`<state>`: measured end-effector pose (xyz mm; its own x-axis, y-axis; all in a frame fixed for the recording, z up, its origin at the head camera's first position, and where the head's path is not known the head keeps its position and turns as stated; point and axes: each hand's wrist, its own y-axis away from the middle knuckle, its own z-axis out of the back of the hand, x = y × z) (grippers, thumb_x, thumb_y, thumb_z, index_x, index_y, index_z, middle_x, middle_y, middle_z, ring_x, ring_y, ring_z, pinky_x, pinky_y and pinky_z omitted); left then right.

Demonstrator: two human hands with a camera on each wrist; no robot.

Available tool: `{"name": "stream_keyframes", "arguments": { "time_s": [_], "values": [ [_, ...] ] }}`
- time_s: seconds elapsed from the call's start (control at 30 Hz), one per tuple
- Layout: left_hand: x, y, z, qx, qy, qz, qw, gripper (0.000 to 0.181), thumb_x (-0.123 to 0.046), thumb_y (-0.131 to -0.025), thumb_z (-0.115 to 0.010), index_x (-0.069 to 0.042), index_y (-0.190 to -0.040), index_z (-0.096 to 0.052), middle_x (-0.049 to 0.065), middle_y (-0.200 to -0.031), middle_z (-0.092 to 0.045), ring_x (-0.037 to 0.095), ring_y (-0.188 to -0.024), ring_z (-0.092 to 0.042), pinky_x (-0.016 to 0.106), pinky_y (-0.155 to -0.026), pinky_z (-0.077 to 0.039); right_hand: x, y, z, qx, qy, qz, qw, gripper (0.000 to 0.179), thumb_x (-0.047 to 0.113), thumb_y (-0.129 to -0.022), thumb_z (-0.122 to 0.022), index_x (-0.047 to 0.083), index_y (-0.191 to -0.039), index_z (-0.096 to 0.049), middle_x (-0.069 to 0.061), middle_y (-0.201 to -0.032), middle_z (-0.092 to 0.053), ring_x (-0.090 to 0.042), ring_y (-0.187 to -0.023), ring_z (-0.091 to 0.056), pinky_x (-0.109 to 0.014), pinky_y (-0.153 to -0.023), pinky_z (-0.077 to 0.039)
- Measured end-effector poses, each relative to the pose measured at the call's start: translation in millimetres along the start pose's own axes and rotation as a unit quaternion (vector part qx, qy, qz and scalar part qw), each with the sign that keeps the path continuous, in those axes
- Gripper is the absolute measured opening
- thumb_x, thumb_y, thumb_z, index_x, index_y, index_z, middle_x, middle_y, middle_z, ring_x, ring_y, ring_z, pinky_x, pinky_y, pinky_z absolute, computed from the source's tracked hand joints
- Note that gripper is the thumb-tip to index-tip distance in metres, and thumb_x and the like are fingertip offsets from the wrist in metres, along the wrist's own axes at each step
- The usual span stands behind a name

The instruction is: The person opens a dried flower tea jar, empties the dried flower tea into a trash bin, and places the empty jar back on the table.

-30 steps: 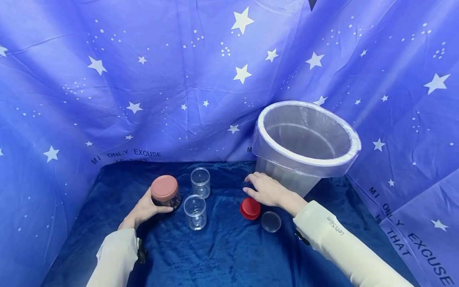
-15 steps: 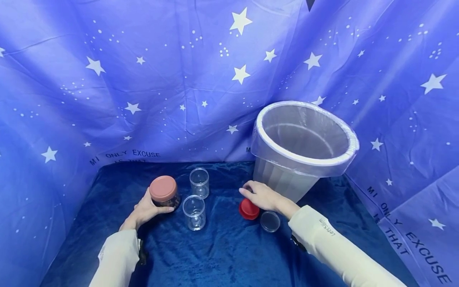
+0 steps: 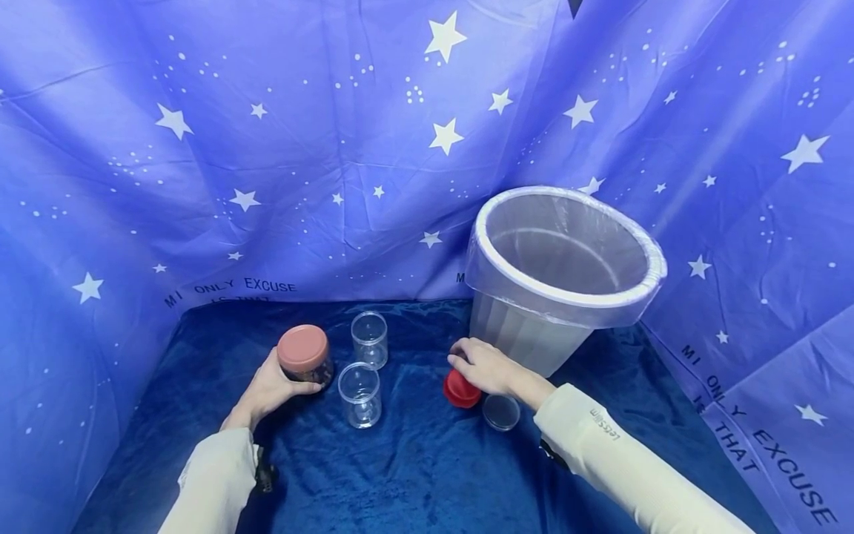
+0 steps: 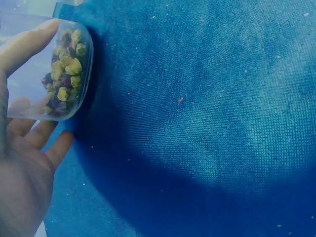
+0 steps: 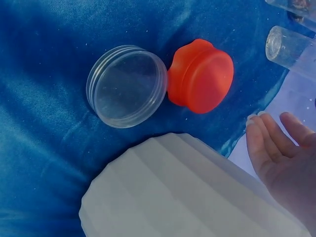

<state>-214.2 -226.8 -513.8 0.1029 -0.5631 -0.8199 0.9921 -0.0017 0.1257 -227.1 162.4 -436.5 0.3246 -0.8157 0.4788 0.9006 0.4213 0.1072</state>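
My left hand [image 3: 267, 387] grips a clear jar [image 3: 322, 373] with a pink lid [image 3: 303, 348], thumb on the near side. The left wrist view shows dried flower buds [image 4: 66, 69] in the jar's bottom. My right hand [image 3: 490, 365] is over the cloth just beyond a red, round-topped piece with a wavy rim [image 3: 462, 389]. In the right wrist view its fingers [image 5: 269, 143] are slightly bent, with nothing visible between them and the thumb. A clear round lid [image 5: 129, 88] lies beside the red piece.
Two clear, open-topped jars [image 3: 360, 397] [image 3: 370, 341] stand between the hands, one behind the other. A ribbed white bin [image 3: 510, 330] with a plastic liner stands behind my right hand. Dark blue cloth [image 3: 400, 475] covers the table; a starry purple curtain [image 3: 300, 148] hangs around it.
My right hand has come slightly down and nearer to me, its fingers drawn closer together and partly over the red piece's far edge. The left hand keeps its grip on the lidded jar.
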Motion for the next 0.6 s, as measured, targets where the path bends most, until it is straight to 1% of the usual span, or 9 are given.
{"name": "stream_keyframes", "arguments": {
  "time_s": [0.13,0.27,0.43,0.6],
  "values": [
    [-0.8,1.9,5.5,0.003,-0.011,0.01,0.9999,0.104,-0.035,-0.067,-0.09,-0.003,-0.147,-0.032,0.023,-0.142,-0.048,0.041,-0.134,-0.045,0.061,-0.112,-0.032,1,0.7,1,0.007,0.009,-0.004,0.9999,0.034,0.027,-0.1,-0.05,0.003,-0.12,-0.062,-0.014,-0.114,-0.065,-0.029,-0.108,-0.062,-0.048,-0.098,-0.048],
    [-1.2,4.7,14.0,0.013,-0.025,0.01,0.9996,0.101,-0.04,-0.07,-0.088,-0.002,-0.146,-0.033,0.023,-0.139,-0.05,0.04,-0.128,-0.05,0.059,-0.107,-0.037,0,2.1,0,0.019,0.026,-0.007,0.9995,0.035,0.029,-0.101,-0.05,0.003,-0.122,-0.061,-0.013,-0.114,-0.064,-0.028,-0.108,-0.061,-0.048,-0.097,-0.048],
    [0.7,7.4,25.9,0.015,-0.047,-0.006,0.9988,0.099,-0.043,-0.07,-0.086,-0.002,-0.145,-0.035,0.021,-0.133,-0.055,0.036,-0.119,-0.055,0.053,-0.1,-0.044,-1,1.6,1,0.018,0.037,-0.002,0.9991,0.037,0.032,-0.101,-0.05,0.004,-0.123,-0.06,-0.013,-0.116,-0.064,-0.029,-0.11,-0.061,-0.048,-0.097,-0.048],
    [-1.5,9.6,34.3,0.008,-0.044,-0.018,0.9988,0.096,-0.042,-0.071,-0.086,-0.002,-0.144,-0.037,0.022,-0.131,-0.057,0.036,-0.118,-0.056,0.051,-0.098,-0.044,-2,0.4,4,0.013,0.041,0.001,0.9991,0.038,0.032,-0.101,-0.049,0.003,-0.123,-0.06,-0.014,-0.119,-0.064,-0.03,-0.112,-0.061,-0.049,-0.098,-0.048]
  ]
}}
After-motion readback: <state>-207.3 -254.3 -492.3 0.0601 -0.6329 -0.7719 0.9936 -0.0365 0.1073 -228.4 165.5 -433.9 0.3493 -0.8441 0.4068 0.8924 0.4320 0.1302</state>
